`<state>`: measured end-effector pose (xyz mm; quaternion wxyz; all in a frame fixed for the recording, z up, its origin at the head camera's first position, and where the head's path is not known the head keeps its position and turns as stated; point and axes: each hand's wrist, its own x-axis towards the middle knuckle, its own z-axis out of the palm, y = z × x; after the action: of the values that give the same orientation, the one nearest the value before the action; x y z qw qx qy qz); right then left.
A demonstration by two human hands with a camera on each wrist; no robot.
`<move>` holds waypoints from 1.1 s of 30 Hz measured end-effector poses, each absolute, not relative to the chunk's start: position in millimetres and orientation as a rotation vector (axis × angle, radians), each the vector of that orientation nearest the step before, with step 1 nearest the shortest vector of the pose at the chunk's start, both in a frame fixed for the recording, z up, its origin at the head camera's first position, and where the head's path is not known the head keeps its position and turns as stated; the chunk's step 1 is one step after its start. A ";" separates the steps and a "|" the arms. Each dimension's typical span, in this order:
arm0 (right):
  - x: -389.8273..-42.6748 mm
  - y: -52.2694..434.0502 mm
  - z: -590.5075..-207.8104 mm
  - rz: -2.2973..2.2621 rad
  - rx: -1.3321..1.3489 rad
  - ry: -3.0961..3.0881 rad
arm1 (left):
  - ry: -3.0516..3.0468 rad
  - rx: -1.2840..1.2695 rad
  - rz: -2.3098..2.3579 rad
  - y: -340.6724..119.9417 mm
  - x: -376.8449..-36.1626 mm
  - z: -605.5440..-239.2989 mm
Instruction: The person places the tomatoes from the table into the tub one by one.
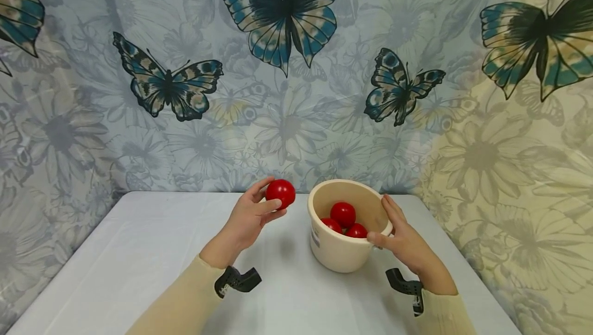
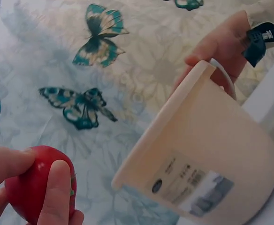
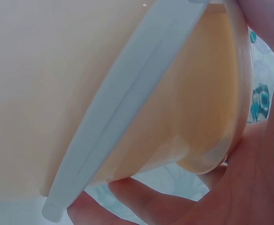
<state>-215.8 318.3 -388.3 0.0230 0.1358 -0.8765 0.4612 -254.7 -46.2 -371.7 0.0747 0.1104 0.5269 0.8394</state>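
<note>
Where the butterfly cloth point(image 1: 287, 93) hangs, a white table point(image 1: 139, 252) stands.

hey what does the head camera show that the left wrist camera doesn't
Only the head view shows three red balls inside the bucket, and the whole white table. Only the left wrist view shows the label on the bucket's side. Both show the left hand holding a red ball and the right hand gripping the bucket's rim.

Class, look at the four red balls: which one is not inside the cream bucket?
The red ball pinched in the left hand, held above the table left of the bucket. The other three lie inside it.
</note>
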 end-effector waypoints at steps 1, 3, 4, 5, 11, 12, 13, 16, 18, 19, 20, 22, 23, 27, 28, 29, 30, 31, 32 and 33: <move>-215.9 318.2 -388.2 1.429 0.422 -2.712 | 1.611 0.377 2.494 -41.0 -254.9 -366.6; -215.9 317.9 -387.7 1.429 0.428 -2.708 | 1.652 0.441 2.448 -29.8 -255.1 -358.1; -215.7 317.7 -387.6 1.433 0.427 -2.705 | 1.677 0.470 2.419 -24.4 -255.5 -355.0; -215.4 317.3 -387.4 1.435 0.431 -2.704 | 1.702 0.502 2.388 -19.0 -255.9 -352.5; -213.5 314.5 -385.5 1.444 0.434 -2.705 | 1.897 0.621 2.215 7.8 -259.8 -345.1; -213.4 314.2 -385.1 1.444 0.433 -2.706 | 1.922 0.636 2.192 11.3 -260.7 -344.4; -213.5 314.1 -384.8 1.445 0.431 -2.706 | 1.936 0.657 2.174 14.5 -261.4 -343.8; -214.3 314.5 -384.5 1.451 0.421 -2.711 | 1.936 0.672 2.135 24.0 -262.1 -342.2; -214.8 315.4 -385.2 1.455 0.414 -2.714 | 1.908 0.661 2.123 30.4 -262.7 -342.3; -215.0 315.8 -385.6 1.456 0.411 -2.715 | 1.907 0.653 2.114 33.3 -262.7 -342.7; -215.3 316.1 -386.2 1.454 0.409 -2.718 | 1.915 0.646 2.103 36.0 -262.7 -342.8; -215.7 317.0 -387.0 1.448 0.408 -2.720 | 1.937 0.648 2.083 40.2 -263.5 -344.1; -215.9 317.3 -387.6 1.445 0.405 -2.721 | 1.951 0.652 2.076 41.9 -264.0 -344.8; -216.7 317.9 -388.2 1.439 0.405 -2.721 | 1.995 0.662 2.045 46.3 -265.2 -347.8; -216.8 317.9 -388.2 1.440 0.402 -2.721 | 2.002 0.666 2.040 47.2 -265.6 -348.5; -216.7 317.7 -388.0 1.442 0.402 -2.720 | 2.010 0.670 2.032 48.1 -266.0 -349.2; -216.6 317.5 -387.8 1.446 0.402 -2.718 | 2.019 0.673 2.022 48.7 -266.2 -349.7; -216.6 317.4 -387.8 1.446 0.399 -2.719 | 2.028 0.678 2.016 49.3 -266.4 -349.9; -216.4 317.3 -387.6 1.449 0.401 -2.717 | 2.040 0.680 2.006 49.9 -266.4 -350.1; -216.3 317.2 -387.4 1.450 0.405 -2.715 | 2.049 0.681 2.000 50.5 -266.7 -350.4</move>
<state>-216.3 317.2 -387.4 0.0184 0.1305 -0.8744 0.4670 -266.7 50.5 -350.4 0.0991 0.2304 0.6927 0.6762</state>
